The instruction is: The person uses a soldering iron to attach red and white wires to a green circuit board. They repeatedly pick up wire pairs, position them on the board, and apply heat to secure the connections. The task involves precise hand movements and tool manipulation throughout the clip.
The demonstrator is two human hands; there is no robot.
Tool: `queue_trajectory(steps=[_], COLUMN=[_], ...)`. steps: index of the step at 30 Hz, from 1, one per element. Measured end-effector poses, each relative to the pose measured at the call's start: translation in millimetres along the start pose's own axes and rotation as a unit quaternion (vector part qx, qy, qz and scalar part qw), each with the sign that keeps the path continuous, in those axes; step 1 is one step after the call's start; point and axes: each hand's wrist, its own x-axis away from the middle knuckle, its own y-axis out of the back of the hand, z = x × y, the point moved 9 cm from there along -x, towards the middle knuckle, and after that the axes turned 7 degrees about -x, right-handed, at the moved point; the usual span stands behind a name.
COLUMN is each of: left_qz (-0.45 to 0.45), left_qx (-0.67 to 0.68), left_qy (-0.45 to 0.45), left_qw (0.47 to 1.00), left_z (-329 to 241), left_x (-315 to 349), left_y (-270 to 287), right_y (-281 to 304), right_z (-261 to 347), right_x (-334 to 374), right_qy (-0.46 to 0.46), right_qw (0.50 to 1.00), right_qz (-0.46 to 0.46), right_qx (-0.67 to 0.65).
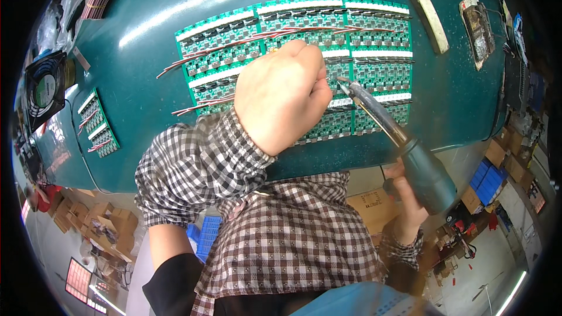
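Note:
A soldering iron with a dark green handle is gripped in my right hand, beyond the table's near edge. Its metal tip points up and left, at the parts on a panel of green circuit boards. My left hand rests over the middle of the panels, fingers curled together close to the tip. What those fingers pinch is hidden. Red, white and black wires lie in twisted strands across the boards, some ends sticking out past the left edge.
On the green tabletop, a smaller wired board lies left, near a black fan. A bundle of wires sits far left. A pale curved strip and a worn metal block lie right. Cardboard boxes stand below.

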Motion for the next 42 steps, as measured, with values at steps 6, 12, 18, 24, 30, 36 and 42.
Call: queue_trajectory(steps=[6,12,18,24,30,36,42], left_qz=[0.001,-0.008,-0.016,-0.045,-0.058,-0.069,-0.072], left_qx=[0.007,-0.016,-0.007,-0.018,-0.038,-0.042,-0.046], left_qy=[-0.006,-0.031,-0.028,-0.026,-0.029,-0.034,-0.034], left_qw=[1.000,0.999,0.999,0.998,0.997,0.996,0.996], left_z=[0,-3,-2,-3,-5,-7,-7], left_x=[0,3,5,9,10,12,12], left_y=[1,1,1,1,1,1,1], right_y=[-2,-2,0,1,0,4,5], right_z=[1,-3,-7,-11,-12,-18,-19], right_x=[-2,-1,-1,1,5,6,8], right_qy=[0.006,-0.067,-0.029,-0.019,-0.002,0.005,0.004], right_qw=[1.000,0.995,0.998,0.999,0.999,0.999,0.999], right_qz=[0.019,-0.013,0.022,0.024,0.007,0.035,0.017], right_qx=[-0.023,-0.075,-0.047,-0.039,-0.034,-0.037,-0.036])
